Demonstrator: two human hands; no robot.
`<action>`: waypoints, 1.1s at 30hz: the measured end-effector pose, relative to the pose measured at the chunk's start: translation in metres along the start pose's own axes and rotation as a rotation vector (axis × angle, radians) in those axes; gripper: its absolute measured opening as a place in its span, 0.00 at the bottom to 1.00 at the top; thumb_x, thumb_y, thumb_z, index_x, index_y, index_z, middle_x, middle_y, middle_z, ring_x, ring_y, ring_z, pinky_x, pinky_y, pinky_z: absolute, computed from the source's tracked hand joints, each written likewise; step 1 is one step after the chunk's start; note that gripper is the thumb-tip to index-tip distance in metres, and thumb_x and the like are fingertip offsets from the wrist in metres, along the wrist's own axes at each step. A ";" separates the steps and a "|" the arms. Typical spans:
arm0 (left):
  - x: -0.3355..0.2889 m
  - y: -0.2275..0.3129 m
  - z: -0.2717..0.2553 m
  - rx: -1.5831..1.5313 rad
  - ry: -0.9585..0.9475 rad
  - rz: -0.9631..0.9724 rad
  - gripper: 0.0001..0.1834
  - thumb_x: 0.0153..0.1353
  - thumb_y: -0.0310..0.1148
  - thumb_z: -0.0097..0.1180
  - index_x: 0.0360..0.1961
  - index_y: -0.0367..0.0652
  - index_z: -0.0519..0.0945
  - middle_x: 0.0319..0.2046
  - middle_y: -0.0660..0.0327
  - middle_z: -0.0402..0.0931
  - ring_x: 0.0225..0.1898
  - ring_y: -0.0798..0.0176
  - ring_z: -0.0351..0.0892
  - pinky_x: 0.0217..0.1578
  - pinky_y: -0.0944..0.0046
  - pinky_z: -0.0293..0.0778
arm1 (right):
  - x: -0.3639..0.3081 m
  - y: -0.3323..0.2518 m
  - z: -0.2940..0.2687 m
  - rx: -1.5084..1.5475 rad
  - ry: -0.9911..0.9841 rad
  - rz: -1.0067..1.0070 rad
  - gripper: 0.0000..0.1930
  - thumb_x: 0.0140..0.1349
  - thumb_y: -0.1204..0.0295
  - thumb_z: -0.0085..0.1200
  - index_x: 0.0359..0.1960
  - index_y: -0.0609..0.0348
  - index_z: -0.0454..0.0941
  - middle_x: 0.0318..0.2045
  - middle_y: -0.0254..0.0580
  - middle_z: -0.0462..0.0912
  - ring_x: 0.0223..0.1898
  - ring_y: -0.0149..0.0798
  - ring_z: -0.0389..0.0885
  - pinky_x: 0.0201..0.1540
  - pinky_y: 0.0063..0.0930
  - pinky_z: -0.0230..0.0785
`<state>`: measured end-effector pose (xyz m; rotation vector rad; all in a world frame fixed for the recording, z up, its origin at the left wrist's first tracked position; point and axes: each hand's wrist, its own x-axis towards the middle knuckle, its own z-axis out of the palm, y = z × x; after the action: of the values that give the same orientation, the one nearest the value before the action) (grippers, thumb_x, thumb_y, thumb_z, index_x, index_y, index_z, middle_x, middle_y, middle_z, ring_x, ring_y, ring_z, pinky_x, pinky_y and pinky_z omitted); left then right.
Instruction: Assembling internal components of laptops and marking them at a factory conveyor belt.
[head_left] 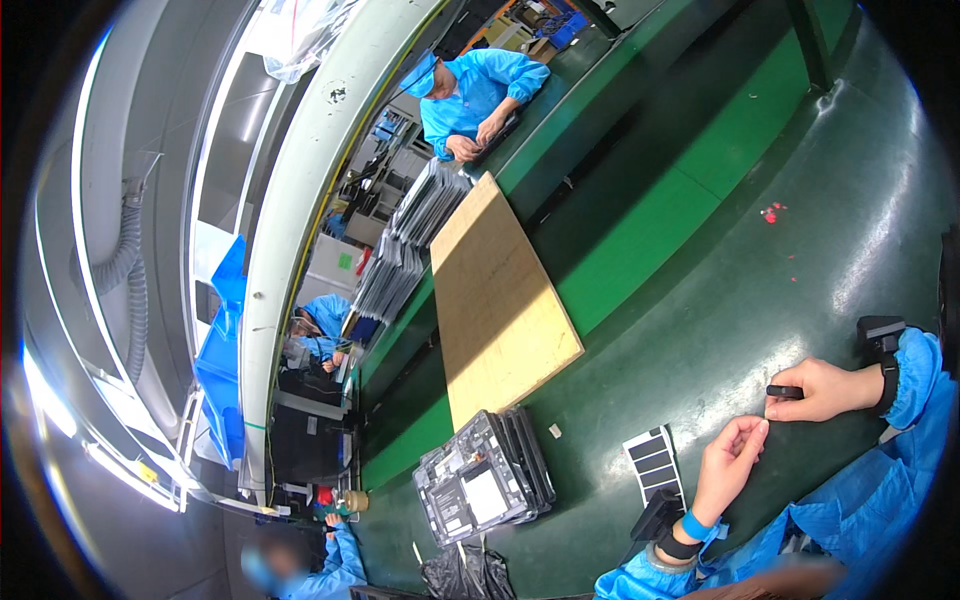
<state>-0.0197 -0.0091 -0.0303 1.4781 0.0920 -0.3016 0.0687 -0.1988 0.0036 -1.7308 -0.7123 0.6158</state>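
Our right hand (822, 390) pinches a small black part (783, 392) over the green worktop (700, 330); our left hand (730, 458) hovers just beside it, fingers curled and empty. The sheet of black strips (656, 462) lies near the worktop's near edge — a loose pinch could drop the part.

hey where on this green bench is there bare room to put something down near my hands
Bare green bench lies beyond the right hand, up to the small red bits. A narrower bare patch sits between the wooden board and the hands. It is crowded by the left hand: the sheet of black strips and the stack of grey panels.
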 end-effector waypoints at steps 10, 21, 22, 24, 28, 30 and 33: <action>0.000 0.006 0.006 -0.050 0.032 0.032 0.10 0.62 0.31 0.54 0.43 0.39 0.75 0.27 0.70 0.73 0.27 0.79 0.69 0.28 0.79 0.67 | 0.001 -0.002 -0.001 0.026 0.014 -0.007 0.11 0.56 0.66 0.58 0.32 0.62 0.79 0.25 0.41 0.82 0.28 0.29 0.79 0.32 0.25 0.71; -0.017 0.033 0.003 0.131 0.112 0.162 0.10 0.60 0.24 0.54 0.43 0.35 0.74 0.35 0.63 0.74 0.37 0.74 0.74 0.38 0.75 0.71 | -0.001 -0.009 -0.003 0.180 -0.023 0.065 0.08 0.59 0.69 0.56 0.32 0.62 0.76 0.22 0.32 0.77 0.23 0.22 0.71 0.25 0.19 0.65; -0.026 0.043 0.003 0.091 0.166 0.250 0.10 0.60 0.22 0.53 0.43 0.34 0.73 0.39 0.61 0.74 0.41 0.72 0.74 0.42 0.74 0.71 | -0.001 -0.012 -0.004 0.166 -0.027 0.065 0.08 0.59 0.69 0.56 0.32 0.62 0.76 0.22 0.32 0.77 0.23 0.22 0.71 0.25 0.19 0.65; -0.055 0.062 0.003 -0.021 0.215 0.430 0.13 0.56 0.16 0.51 0.44 0.32 0.72 0.42 0.56 0.73 0.44 0.68 0.73 0.47 0.72 0.69 | 0.001 -0.003 -0.003 0.565 -0.015 0.288 0.06 0.60 0.72 0.54 0.32 0.61 0.73 0.22 0.30 0.72 0.21 0.20 0.66 0.22 0.15 0.59; -0.101 0.099 -0.019 0.276 1.057 0.937 0.04 0.56 0.19 0.47 0.28 0.39 0.72 0.24 0.58 0.73 0.26 0.63 0.71 0.35 0.67 0.69 | 0.010 -0.014 -0.005 0.615 -0.028 0.291 0.04 0.61 0.74 0.52 0.32 0.62 0.72 0.22 0.30 0.70 0.21 0.20 0.64 0.21 0.13 0.56; -0.122 0.115 -0.044 0.415 1.356 0.732 0.03 0.60 0.24 0.46 0.30 0.42 0.72 0.24 0.61 0.70 0.27 0.65 0.68 0.32 0.65 0.68 | 0.001 -0.015 -0.008 0.591 -0.001 0.322 0.04 0.61 0.74 0.52 0.32 0.62 0.72 0.21 0.30 0.70 0.20 0.20 0.63 0.20 0.14 0.55; -0.155 0.095 -0.152 0.167 1.584 0.713 0.18 0.63 0.32 0.47 0.52 0.38 0.68 0.43 0.62 0.69 0.42 0.70 0.66 0.42 0.69 0.62 | 0.014 -0.016 -0.001 0.591 -0.018 0.324 0.05 0.61 0.73 0.53 0.32 0.62 0.72 0.21 0.30 0.70 0.20 0.19 0.63 0.19 0.14 0.54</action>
<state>-0.1255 0.1691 0.0847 1.4771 0.7796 1.5030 0.0764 -0.1863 0.0189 -1.2889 -0.2180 0.9564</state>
